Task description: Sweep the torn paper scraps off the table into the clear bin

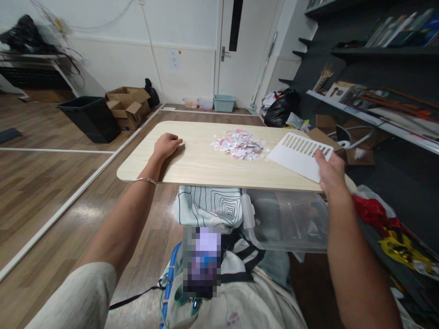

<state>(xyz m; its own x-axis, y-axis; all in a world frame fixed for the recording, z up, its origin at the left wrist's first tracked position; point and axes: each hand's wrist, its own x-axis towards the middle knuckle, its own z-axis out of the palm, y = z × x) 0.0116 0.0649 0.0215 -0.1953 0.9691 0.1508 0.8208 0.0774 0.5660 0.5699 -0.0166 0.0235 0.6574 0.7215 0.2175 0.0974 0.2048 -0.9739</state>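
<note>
A pile of torn pink and white paper scraps (240, 144) lies on a light wooden tabletop (199, 162). My right hand (329, 172) grips the near edge of a flat white slotted plastic scraper (297, 154), which rests tilted on the table just right of the pile. My left hand (166, 145) rests on the table's left part with its fingers curled under, nothing visible in it. A thin bracelet is on that wrist.
A clear plastic storage box (286, 221) sits under the table's near edge by my lap. Cardboard boxes (128, 106) and a black bin (91, 116) stand on the wooden floor at left. Dark shelves (377, 91) line the right wall; a black bag (281, 107) lies beyond the table.
</note>
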